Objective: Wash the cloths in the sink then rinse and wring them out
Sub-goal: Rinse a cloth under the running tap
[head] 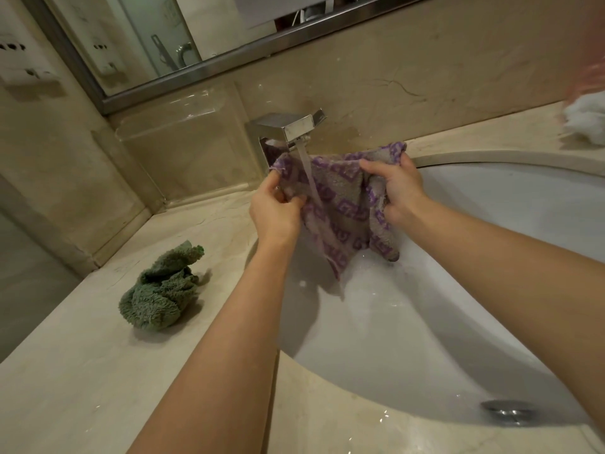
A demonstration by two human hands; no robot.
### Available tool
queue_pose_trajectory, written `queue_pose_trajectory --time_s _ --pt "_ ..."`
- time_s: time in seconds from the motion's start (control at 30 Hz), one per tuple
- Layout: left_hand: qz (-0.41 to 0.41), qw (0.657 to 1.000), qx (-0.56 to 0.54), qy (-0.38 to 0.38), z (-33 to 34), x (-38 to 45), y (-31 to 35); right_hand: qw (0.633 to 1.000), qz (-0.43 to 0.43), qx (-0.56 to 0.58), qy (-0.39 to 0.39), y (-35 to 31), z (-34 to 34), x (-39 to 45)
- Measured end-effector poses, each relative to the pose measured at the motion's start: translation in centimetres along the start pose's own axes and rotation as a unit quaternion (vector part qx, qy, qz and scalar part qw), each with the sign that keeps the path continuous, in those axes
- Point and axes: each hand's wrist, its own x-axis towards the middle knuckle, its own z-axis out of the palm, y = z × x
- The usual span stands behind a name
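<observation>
Purple and grey, the patterned cloth point(340, 204) hangs spread between two hands over the white sink point(491, 290), right under the square metal tap point(291, 127). Water point(309, 178) runs from the tap in a thin stream and lands on the cloth's upper middle. The left hand point(276, 211) pinches the cloth's left edge, thumb and fingers point(296, 201) curled round the fabric. The right hand point(397, 191) grips the upper right corner, its fingers bunched into the cloth so that a fold hangs below the palm. The cloth's lower point trails down toward the basin wall, where some froth shows. On the marble table point(82, 371) to the left of the sink lies a green cloth point(160, 290), crumpled in a heap, well apart from the hands. At the far right edge of the table sits something white and fluffy point(586, 121), blurred. The drain point(509, 411) shows low in the basin at the near right.
</observation>
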Motion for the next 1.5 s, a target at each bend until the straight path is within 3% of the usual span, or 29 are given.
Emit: queue_pose_trajectory --time_s 0.23,0.53,0.83,0.97,1.07,1.17,1.33,1.5 --pt "0.044 0.983 -0.039 0.172 -0.4 0.3 0.4 0.996 0.006 -0.069 -0.054 0.7 1.3 -0.3" --pt "0.017 0.987 -0.066 0.143 -0.2 0.3 0.5 1.0 -0.012 -0.022 -0.01 -0.2 1.1 -0.1" --pt "0.063 0.965 -0.041 0.251 -0.5 0.0 1.1 0.998 0.007 0.026 -0.062 -0.9 2.2 -1.1" --pt "0.103 0.968 -0.065 0.219 -0.2 -0.4 1.2 0.986 0.007 -0.121 -0.111 -0.7 3.7 -2.0" --pt "0.089 0.961 -0.086 0.246 -0.4 -0.4 1.2 0.938 -0.042 -0.305 -0.162 0.3 3.9 -2.2" --pt "0.039 0.951 -0.11 0.286 -1.0 -0.2 1.6 0.882 -0.121 -0.446 -0.098 1.0 3.1 -1.8" --pt "-0.033 0.939 -0.157 0.306 -1.3 0.0 2.0 0.856 -0.191 -0.477 -0.055 1.3 1.7 -0.6" --pt "-0.091 0.963 -0.078 0.241 -1.5 0.3 1.6 0.898 -0.136 -0.403 -0.113 0.8 2.6 -2.3"
